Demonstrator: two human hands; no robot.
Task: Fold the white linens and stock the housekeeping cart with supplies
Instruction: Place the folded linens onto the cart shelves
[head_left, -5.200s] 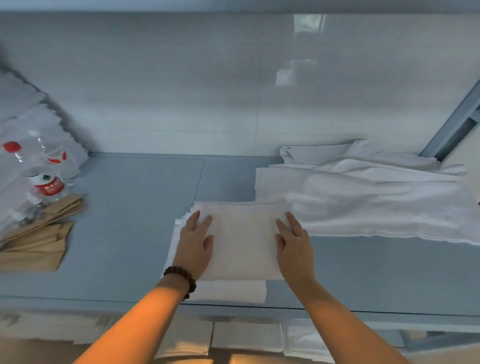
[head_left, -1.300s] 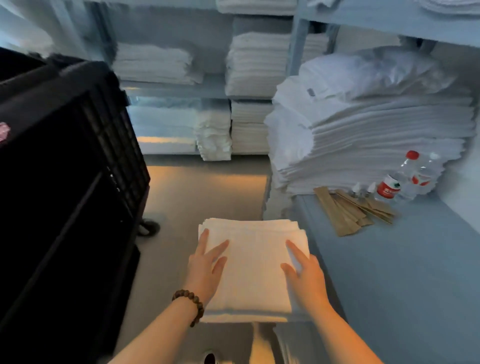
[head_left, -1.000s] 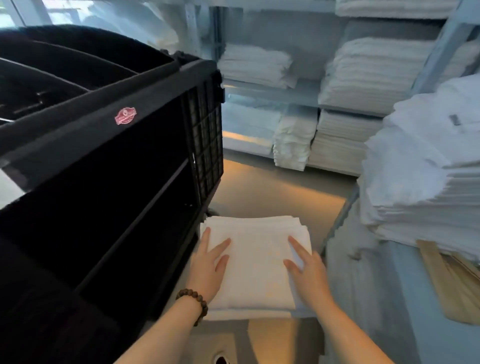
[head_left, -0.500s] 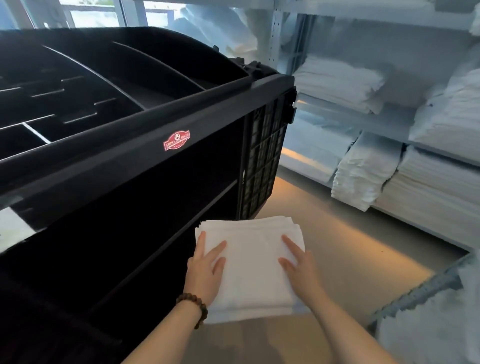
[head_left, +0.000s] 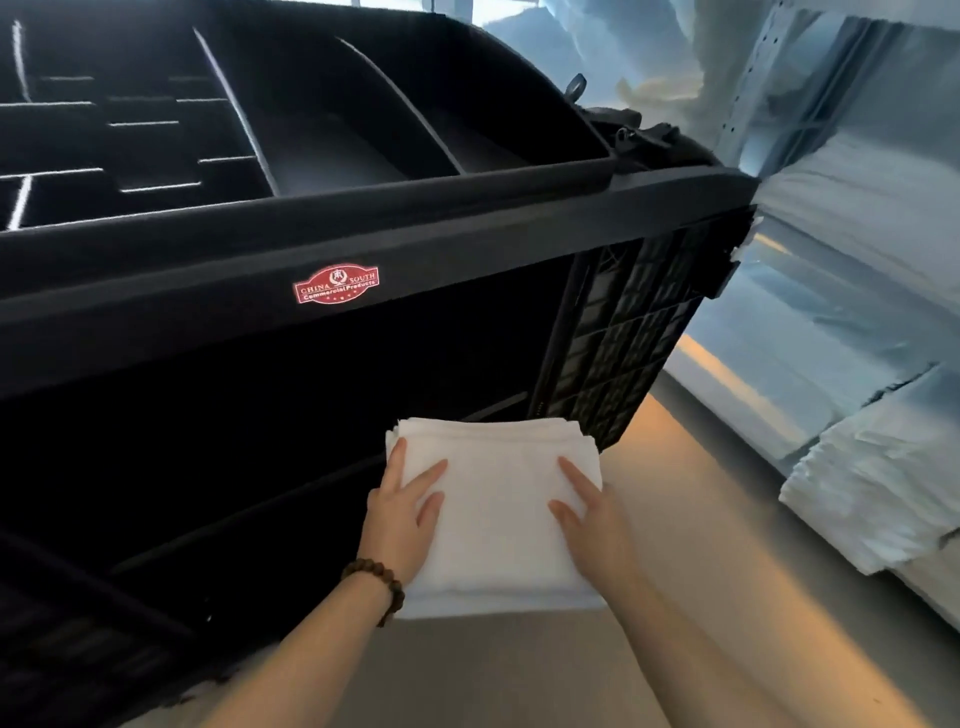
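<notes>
A stack of folded white linens (head_left: 498, 525) hangs in the air in front of the black housekeeping cart (head_left: 467, 234), level with its dark open lower shelves. My left hand (head_left: 400, 525), with a bead bracelet on the wrist, grips the stack's left side, fingers spread on top. On the right side my right hand (head_left: 592, 530) holds it the same way. What lies under the stack is hidden. The stack's far edge is close to the cart's front right corner.
The cart's top tray (head_left: 322, 140) is split into several bare compartments. Its right end is a black grid panel (head_left: 623, 353). Piles of white linens (head_left: 878, 499) sit on shelving at the right. Tan floor (head_left: 701, 545) runs between cart and shelving.
I lifted the folded stack off the blue table and turned left with it. The cart now fills the view, and the stack has come nearer to its open front.
</notes>
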